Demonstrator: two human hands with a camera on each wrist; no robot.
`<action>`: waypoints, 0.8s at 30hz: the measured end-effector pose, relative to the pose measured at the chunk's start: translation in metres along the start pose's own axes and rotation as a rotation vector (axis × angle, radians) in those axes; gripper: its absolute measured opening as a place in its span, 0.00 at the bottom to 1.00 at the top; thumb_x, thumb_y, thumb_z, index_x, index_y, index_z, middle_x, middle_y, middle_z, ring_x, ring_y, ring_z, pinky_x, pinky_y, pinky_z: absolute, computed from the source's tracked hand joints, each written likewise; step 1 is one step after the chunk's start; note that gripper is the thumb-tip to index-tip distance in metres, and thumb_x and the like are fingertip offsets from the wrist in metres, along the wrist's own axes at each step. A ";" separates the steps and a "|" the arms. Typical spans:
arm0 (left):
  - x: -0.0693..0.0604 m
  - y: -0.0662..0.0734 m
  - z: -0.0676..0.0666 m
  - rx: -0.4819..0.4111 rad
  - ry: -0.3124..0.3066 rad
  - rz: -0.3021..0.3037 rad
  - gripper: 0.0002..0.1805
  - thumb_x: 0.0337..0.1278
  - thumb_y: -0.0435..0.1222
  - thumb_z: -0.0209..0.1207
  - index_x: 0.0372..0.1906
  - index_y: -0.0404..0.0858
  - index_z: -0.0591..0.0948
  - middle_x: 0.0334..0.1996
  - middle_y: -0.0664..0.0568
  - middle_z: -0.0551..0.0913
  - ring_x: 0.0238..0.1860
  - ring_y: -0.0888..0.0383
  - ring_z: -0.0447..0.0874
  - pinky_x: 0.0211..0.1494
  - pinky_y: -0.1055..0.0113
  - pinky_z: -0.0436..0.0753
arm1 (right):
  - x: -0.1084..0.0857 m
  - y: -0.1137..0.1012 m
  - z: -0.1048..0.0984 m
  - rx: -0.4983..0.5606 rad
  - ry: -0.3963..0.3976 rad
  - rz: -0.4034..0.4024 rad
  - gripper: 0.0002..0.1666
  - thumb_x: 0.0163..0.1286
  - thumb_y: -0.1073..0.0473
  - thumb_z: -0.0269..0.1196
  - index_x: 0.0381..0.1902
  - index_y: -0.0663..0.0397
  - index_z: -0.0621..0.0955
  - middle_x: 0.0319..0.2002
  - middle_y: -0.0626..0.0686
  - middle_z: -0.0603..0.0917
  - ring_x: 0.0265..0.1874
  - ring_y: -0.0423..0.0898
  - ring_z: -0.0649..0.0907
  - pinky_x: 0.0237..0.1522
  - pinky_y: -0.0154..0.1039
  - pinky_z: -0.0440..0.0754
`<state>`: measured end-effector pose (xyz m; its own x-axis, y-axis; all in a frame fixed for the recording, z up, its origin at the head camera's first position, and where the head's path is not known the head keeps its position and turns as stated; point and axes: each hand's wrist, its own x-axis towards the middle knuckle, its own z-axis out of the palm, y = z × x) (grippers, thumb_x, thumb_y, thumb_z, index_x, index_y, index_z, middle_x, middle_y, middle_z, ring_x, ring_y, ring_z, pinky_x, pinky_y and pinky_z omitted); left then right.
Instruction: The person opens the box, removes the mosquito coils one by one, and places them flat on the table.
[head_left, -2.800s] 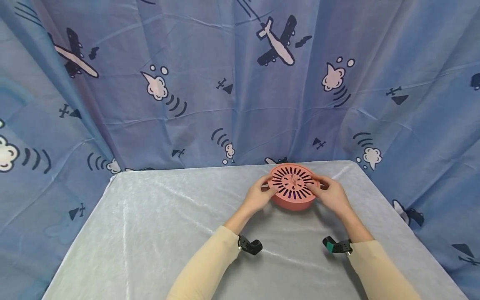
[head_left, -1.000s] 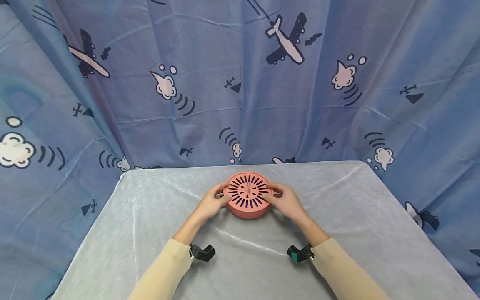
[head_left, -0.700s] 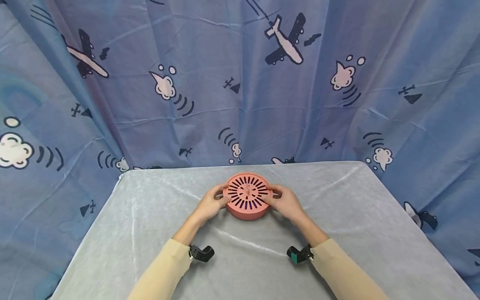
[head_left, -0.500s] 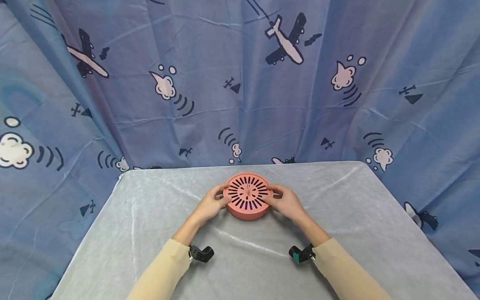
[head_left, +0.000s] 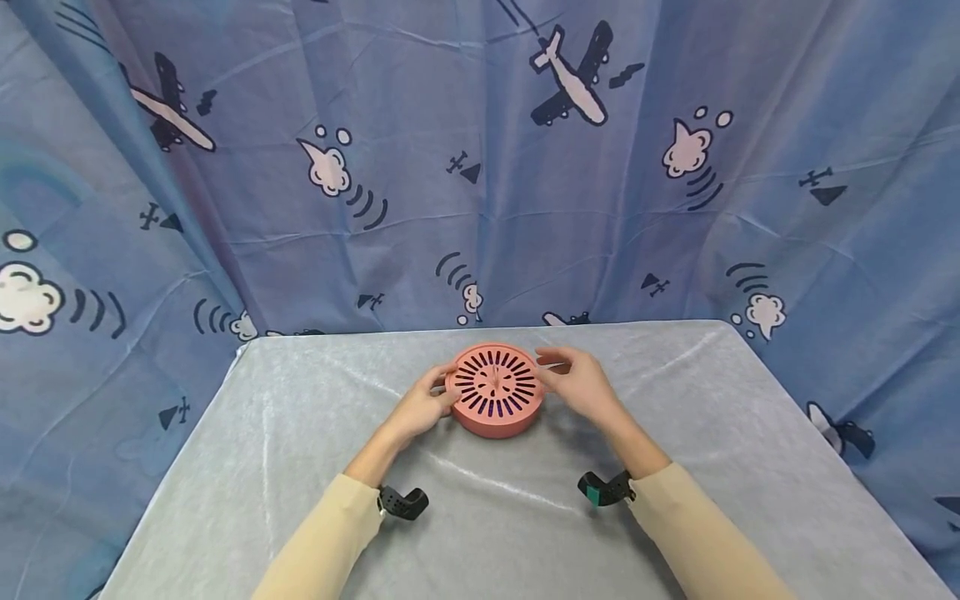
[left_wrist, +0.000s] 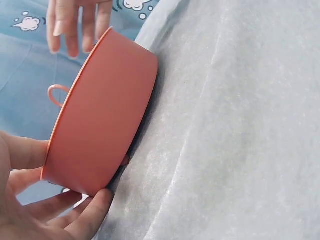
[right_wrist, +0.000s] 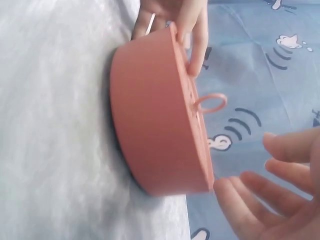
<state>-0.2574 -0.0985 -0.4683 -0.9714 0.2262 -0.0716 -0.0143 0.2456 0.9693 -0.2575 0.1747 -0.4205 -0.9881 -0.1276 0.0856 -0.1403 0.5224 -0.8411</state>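
Grips round coral-pink plastic box point(head_left: 494, 390) at left side with left hand point(head_left: 422, 405), with right hand point(head_left: 581, 383) relaxed; seems light, stiff, best held by opposite sides.

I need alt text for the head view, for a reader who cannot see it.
A slotted, round coral container sits on a pale table, gripped by a person's left hand; the right hand is beside its opposite edge. A blue airplane-patterned curtain hangs behind.
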 end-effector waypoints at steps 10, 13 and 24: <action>0.002 -0.004 -0.002 0.002 0.010 -0.007 0.30 0.72 0.34 0.58 0.75 0.41 0.68 0.68 0.36 0.70 0.66 0.40 0.73 0.58 0.57 0.85 | 0.008 -0.010 0.026 0.169 -0.077 -0.032 0.27 0.69 0.63 0.68 0.64 0.66 0.78 0.53 0.65 0.84 0.40 0.57 0.88 0.34 0.46 0.90; 0.002 -0.004 -0.001 -0.008 0.006 -0.008 0.30 0.72 0.33 0.58 0.75 0.40 0.68 0.68 0.36 0.70 0.66 0.40 0.73 0.58 0.56 0.85 | 0.011 -0.011 0.034 0.190 -0.086 0.000 0.28 0.68 0.61 0.69 0.63 0.64 0.79 0.51 0.63 0.84 0.38 0.56 0.89 0.34 0.46 0.90; 0.001 -0.003 0.001 -0.011 0.002 -0.007 0.30 0.72 0.33 0.57 0.75 0.41 0.68 0.69 0.37 0.70 0.65 0.41 0.75 0.58 0.57 0.85 | 0.020 -0.013 0.054 0.300 -0.125 0.093 0.27 0.68 0.67 0.68 0.63 0.67 0.78 0.48 0.64 0.84 0.36 0.54 0.89 0.38 0.43 0.90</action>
<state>-0.2579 -0.0983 -0.4710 -0.9719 0.2224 -0.0776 -0.0234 0.2368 0.9713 -0.2718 0.1198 -0.4366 -0.9779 -0.2030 -0.0492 -0.0070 0.2673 -0.9636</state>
